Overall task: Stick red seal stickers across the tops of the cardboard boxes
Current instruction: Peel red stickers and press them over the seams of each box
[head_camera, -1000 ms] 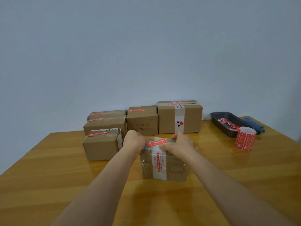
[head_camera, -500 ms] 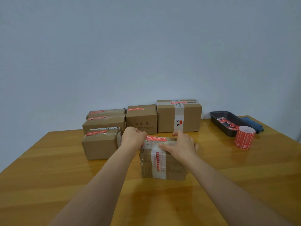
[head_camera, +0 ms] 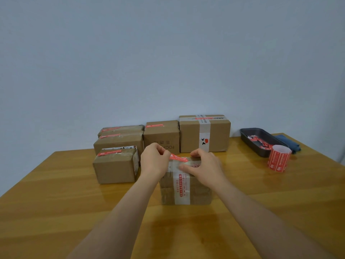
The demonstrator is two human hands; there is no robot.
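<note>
Sticker (head_camera: pixel 178 157) placement is the step in hand: the red seal sticker sits at the far top edge of the near box (head_camera: pixel 185 181), which stands on the wooden table (head_camera: pixel 56 202) just in front of you, beside the row of boxes already sealed. Your left hand (head_camera: pixel 154 162) pinches the sticker's left end between thumb and fingertips, and that end stands lifted off the cardboard; your right hand (head_camera: pixel 204 166) lies over the top of the box with its fingers fairly straight, pressing down on the right part of the strip and holding nothing. To do this well, keep the strip taut with the left pinch, line it up across the white tape band, then lower it gradually while the right fingers smooth from the stuck end toward the free one, so no crease or bubble forms. Let go only once the left end touches down, then rub it flat. Compared with half a second ago, the left end of the sticker is raised clear of the box top, where it lay nearly flat, and your right hand has spread further over the lid. The sticker roll (head_camera: pixel 279 158) and dark tray (head_camera: pixel 246 134) sit well apart to the right, unmoved.
</note>
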